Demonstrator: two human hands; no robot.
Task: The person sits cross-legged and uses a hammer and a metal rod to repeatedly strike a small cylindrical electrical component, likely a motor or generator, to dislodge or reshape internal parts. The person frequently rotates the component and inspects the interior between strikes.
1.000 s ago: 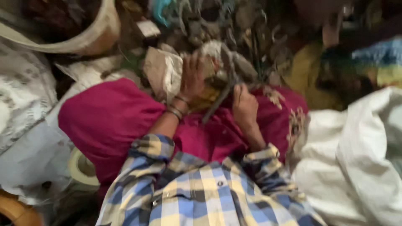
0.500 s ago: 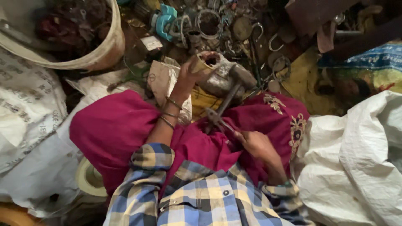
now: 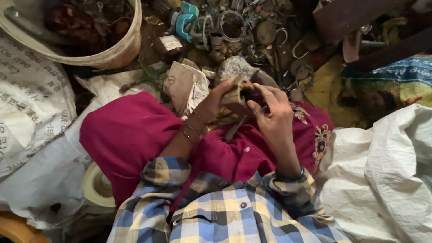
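My left hand (image 3: 215,102) is raised over my lap and is closed around a rusty brown metal part (image 3: 235,95). My right hand (image 3: 272,116) faces it, with the fingertips resting on the same part. A dark metal tool (image 3: 234,130) slants down from under the right thumb. Both wrists carry bangles, and checked shirt sleeves cover my forearms. A magenta cloth (image 3: 130,135) with embroidery lies across my knees under the hands.
A heap of rusty rings, hooks and scrap (image 3: 234,27) with a teal piece (image 3: 184,20) lies just beyond my hands. A white bucket (image 3: 123,51) of scrap stands at the far left. White sacks lie left (image 3: 31,103) and right (image 3: 387,171). Beside my left knee sits a pale ring (image 3: 96,184).
My right hand has come up from my lap to meet the part in my left hand, bringing the dark tool with it. The left hand has drawn the part slightly closer.
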